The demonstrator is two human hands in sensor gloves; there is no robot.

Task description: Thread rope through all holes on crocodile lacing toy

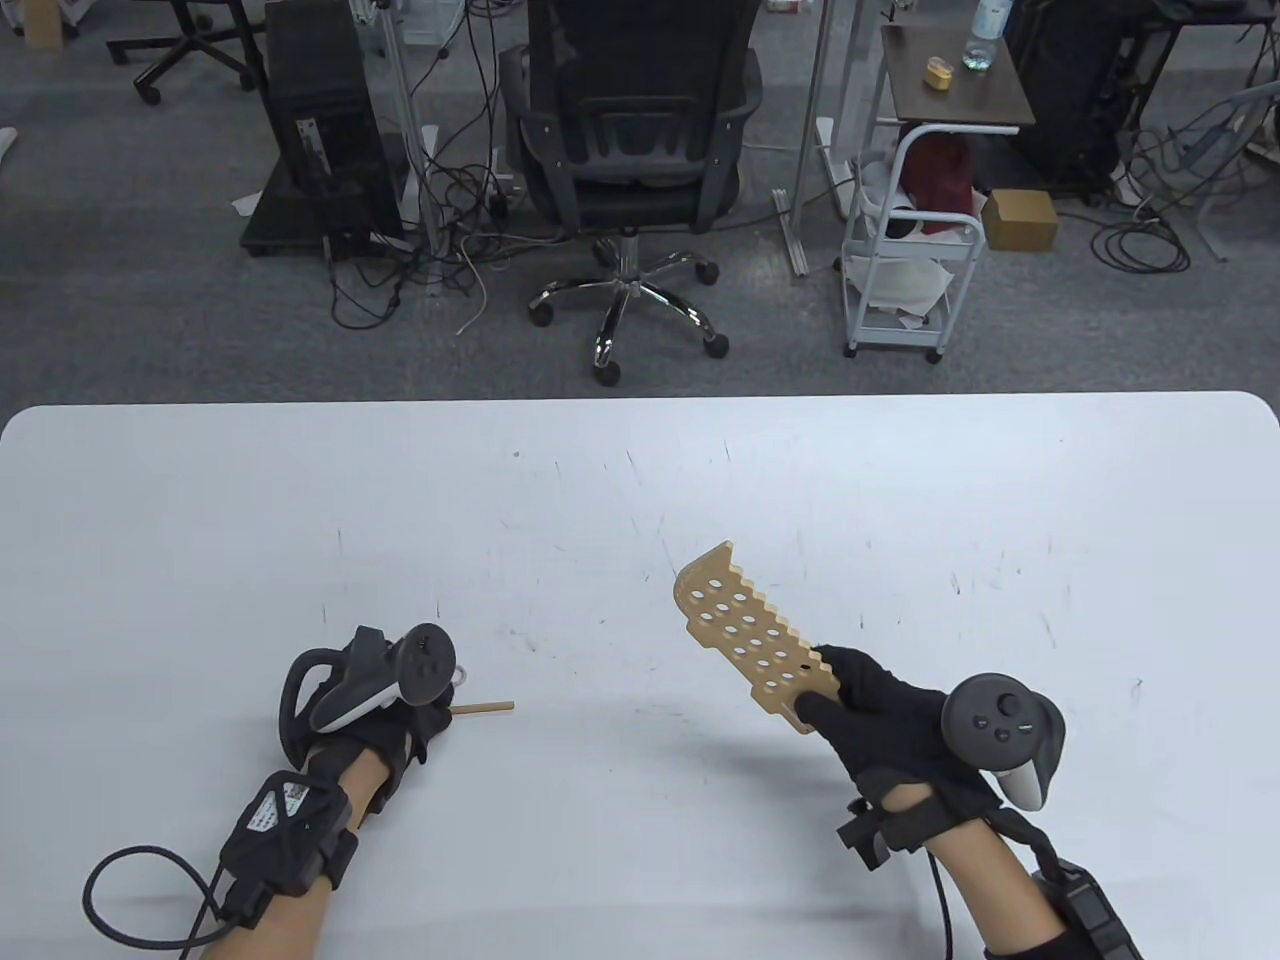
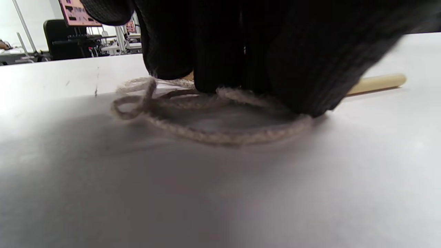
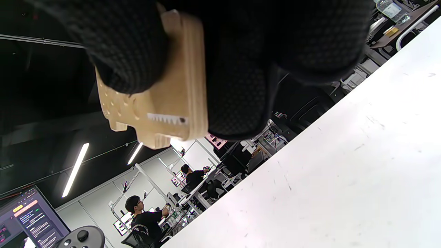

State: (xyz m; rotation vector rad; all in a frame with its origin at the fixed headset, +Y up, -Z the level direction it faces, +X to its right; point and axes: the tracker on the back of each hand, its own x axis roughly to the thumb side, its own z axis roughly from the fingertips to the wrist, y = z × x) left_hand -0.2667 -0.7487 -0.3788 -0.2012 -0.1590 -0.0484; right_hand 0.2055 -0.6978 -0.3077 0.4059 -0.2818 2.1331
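The wooden crocodile lacing toy (image 1: 752, 634) has several round holes and a toothed edge. My right hand (image 1: 880, 705) grips its near end and holds it above the table, tail end pointing away to the left. It also shows in the right wrist view (image 3: 162, 100), clamped between gloved fingers (image 3: 237, 86). My left hand (image 1: 415, 715) rests on the table at the left, fingers (image 2: 224, 48) pressed down on the coiled beige rope (image 2: 213, 134). The rope's wooden needle (image 1: 485, 709) sticks out to the right of the hand, also visible in the left wrist view (image 2: 377, 82).
The white table (image 1: 640, 480) stretches wide around both hands. Beyond its far edge stand an office chair (image 1: 630, 150), a white cart (image 1: 915, 250) and cables on the floor.
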